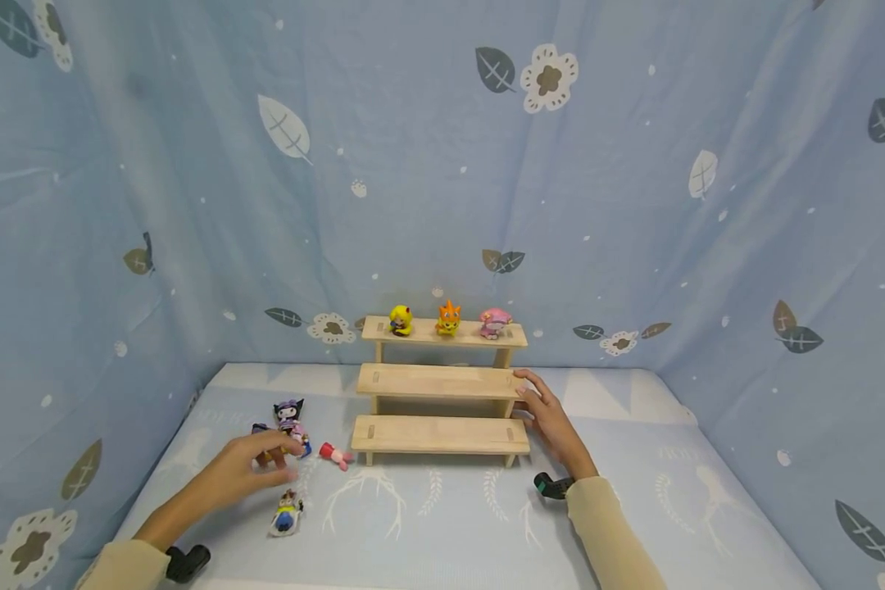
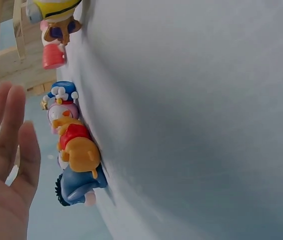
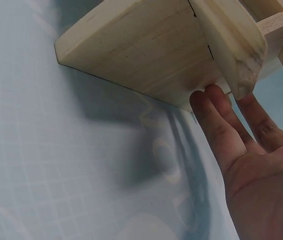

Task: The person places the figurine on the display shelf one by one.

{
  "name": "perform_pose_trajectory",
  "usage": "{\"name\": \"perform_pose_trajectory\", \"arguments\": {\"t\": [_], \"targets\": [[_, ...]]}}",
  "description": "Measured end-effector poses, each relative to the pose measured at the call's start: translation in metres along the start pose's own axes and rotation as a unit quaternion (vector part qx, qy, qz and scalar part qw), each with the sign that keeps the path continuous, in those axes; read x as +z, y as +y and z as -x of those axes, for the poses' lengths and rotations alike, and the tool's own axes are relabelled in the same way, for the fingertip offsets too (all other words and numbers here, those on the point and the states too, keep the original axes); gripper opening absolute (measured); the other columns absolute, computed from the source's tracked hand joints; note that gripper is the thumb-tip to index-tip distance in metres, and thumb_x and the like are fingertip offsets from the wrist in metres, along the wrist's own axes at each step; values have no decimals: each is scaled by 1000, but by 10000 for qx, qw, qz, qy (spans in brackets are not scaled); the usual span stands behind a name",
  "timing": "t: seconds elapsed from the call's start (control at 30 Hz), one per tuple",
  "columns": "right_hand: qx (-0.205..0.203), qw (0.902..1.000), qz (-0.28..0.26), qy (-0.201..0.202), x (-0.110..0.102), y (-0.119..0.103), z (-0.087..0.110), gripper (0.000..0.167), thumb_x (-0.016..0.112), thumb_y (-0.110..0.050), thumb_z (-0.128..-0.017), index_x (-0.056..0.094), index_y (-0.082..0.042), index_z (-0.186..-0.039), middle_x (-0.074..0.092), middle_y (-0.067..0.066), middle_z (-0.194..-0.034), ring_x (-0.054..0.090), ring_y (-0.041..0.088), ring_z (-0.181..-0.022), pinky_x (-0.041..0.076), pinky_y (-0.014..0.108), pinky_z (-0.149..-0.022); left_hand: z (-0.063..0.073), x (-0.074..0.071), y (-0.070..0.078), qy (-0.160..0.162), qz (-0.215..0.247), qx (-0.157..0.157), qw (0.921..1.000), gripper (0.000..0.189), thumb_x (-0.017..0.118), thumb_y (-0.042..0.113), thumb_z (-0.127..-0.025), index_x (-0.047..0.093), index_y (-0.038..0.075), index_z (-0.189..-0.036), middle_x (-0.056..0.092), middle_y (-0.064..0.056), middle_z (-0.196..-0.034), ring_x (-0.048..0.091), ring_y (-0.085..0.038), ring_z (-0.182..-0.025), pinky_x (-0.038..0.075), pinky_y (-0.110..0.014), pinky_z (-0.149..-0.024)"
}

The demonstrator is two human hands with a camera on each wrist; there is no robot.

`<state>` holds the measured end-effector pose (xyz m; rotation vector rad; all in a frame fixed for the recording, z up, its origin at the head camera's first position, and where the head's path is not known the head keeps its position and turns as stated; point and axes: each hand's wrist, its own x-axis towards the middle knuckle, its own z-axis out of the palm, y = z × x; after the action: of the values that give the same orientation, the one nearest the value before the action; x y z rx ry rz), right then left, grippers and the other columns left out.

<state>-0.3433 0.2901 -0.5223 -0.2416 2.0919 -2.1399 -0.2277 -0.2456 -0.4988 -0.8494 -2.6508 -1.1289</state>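
My left hand [image 1: 247,471], fingers loosely bent and apart, hovers over toy figures at the left, holding nothing. Close by it are a black-eared figure [image 1: 289,411], a red and pink figure [image 1: 333,455] and a yellow and blue figure [image 1: 286,516]. The left wrist view adds an orange bear in a red shirt [image 2: 79,147] and a blue donkey figure [image 2: 79,185]. At the right end of the three-step wooden shelf [image 1: 442,381], my right hand [image 1: 553,422] rests its fingertips on the middle step. In the right wrist view, two extended fingers touch the side panel [image 3: 146,60].
On the top step stand a yellow figure [image 1: 401,320], an orange spiky figure [image 1: 448,319] and a pink figure [image 1: 495,323]. Patterned blue curtains [image 1: 428,164] surround the table [image 1: 442,541] at the back and sides.
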Motion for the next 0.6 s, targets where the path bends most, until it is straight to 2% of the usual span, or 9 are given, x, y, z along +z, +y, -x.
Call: {"name": "perform_pose_trajectory", "arguments": {"t": [0.07, 0.2, 0.6], "targets": [[-3, 10000, -20, -2, 0, -1, 1, 51, 58, -41, -106, 42, -27, -153, 42, 20, -152, 51, 44, -130, 51, 50, -101, 1, -1, 0, -273, 133, -11, 9995, 30, 82, 27, -89, 73, 16, -115, 73, -4, -104, 63, -6, -82, 54, -29, -70], [39, 10000, -13, 14, 0, -2, 0, 52, 58, -41, -106, 42, -28, -153, 42, 20, -154, 50, 44, -132, 50, 50, -102, 3, 0, -1, -740, 424, -265, 9960, 32, 81, 33, -90, 73, 15, -115, 73, -4, -107, 62, -6, -84, 53, -29, -70], [18, 10000, 45, 33, 0, -1, 0, 51, 56, -40, -107, 41, -25, -154, 41, 20, -154, 51, 44, -131, 50, 51, -102, 4, 3, 4, -1611, 629, -853, 9812, 30, 81, 31, -90, 73, 13, -112, 70, 4, -97, 60, -7, -81, 51, -26, -68]]}}
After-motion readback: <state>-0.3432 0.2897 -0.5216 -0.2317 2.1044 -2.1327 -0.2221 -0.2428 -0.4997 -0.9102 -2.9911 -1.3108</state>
